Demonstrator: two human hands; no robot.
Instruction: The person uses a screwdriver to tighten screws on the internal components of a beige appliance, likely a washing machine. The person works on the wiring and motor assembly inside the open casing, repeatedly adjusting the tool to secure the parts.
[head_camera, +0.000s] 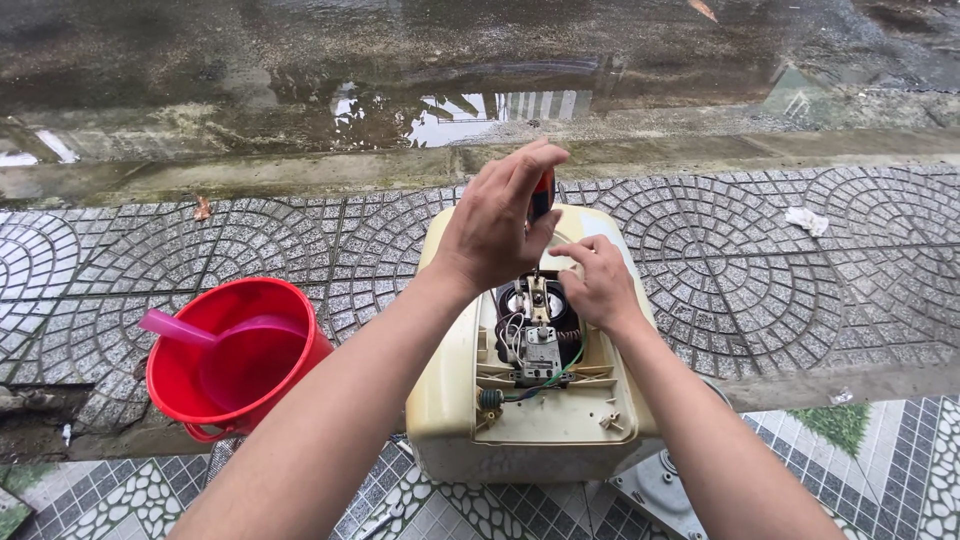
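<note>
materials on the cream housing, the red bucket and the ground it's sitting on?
Cream housing: looks like moulded plastic, yellowed, smooth with rounded corners and a dull sheen.
Red bucket: likely plastic, glossy, uniform colour, thin rolled rim.
Ground: looks like speckled grey stone or concrete pavers set in fan-shaped arcs, matte and rough, with dark joints.

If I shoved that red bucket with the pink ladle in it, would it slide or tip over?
The red bucket would probably slide rather than tip: it looks wide and squat. The wet-looking patterned tiles may let it slip easily. The pink ladle only leans on the rim, so it would likely shift or rattle.
</note>
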